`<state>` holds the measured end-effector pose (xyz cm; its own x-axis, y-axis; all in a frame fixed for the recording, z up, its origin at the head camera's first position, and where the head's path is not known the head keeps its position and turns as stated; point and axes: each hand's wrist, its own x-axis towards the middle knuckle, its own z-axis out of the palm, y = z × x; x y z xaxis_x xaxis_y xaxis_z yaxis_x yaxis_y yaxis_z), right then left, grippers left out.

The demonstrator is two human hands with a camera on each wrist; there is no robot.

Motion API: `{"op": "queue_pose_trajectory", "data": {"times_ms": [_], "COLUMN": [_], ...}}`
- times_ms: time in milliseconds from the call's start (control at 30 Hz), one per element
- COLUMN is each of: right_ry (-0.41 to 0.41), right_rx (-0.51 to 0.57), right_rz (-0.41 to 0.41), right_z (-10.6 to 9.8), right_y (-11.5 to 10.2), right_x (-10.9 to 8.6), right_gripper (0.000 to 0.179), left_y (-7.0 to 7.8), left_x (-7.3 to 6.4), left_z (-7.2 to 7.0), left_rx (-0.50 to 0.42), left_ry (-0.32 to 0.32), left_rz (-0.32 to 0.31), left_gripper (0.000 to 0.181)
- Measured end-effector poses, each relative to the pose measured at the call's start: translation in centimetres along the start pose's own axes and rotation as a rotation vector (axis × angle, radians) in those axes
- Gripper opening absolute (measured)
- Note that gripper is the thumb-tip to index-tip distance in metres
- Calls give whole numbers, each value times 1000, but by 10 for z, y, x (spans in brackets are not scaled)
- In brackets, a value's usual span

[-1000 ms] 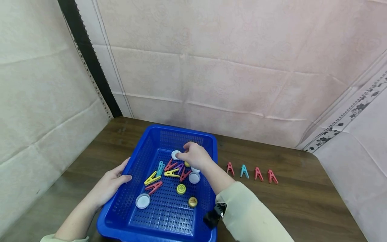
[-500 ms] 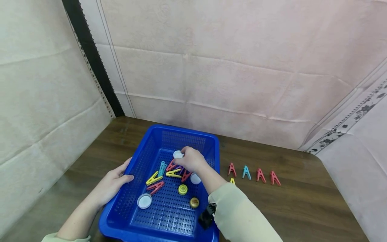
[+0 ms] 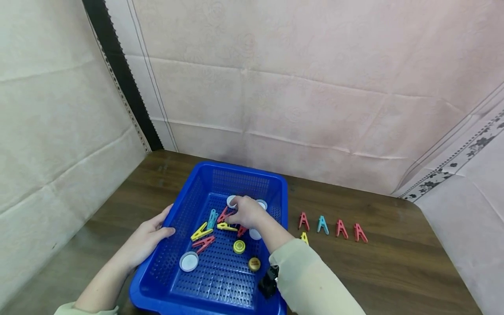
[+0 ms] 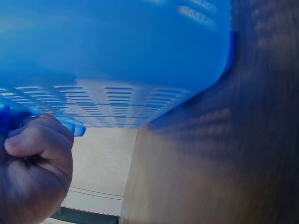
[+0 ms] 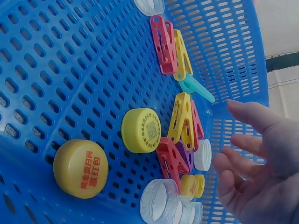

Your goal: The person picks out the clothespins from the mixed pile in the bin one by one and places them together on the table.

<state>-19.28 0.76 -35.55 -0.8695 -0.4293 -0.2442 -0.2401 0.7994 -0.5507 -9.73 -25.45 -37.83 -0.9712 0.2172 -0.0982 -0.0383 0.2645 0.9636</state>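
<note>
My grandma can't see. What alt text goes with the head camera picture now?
A person's right hand reaches into a blue basket of clothespins and round bottle caps, while the left hand holds its side. Five more clips lie on the brown table, right of the basket.

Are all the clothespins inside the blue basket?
No, three red clothespins and a light-blue clothespin are on the wooden table, outside the blue basket.

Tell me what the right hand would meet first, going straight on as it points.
Probably the white cap just ahead of the right hand; depth is unclear, so the hand might pass above it.
</note>
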Motion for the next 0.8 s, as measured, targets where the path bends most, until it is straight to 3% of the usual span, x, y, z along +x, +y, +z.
{"op": "queue_pose_trajectory", "data": {"times_ms": [267,467,800], "right_ry": [-110,-163,-146], "right_rx": [-283,-335,-369], "right_rz": [-50,-55,-47], "right_z": [7,11,15], "right_y": [6,6,4], "right_x": [0,1,0], "right_gripper": [42,39,37], "left_y": [1,0,1], "left_x": [0,-2,-2], "left_z": [0,0,2], "left_rx": [13,-3,15], "left_ry": [4,7,14], "left_rz": [-2,3,21], "left_gripper": [62,62,62]}}
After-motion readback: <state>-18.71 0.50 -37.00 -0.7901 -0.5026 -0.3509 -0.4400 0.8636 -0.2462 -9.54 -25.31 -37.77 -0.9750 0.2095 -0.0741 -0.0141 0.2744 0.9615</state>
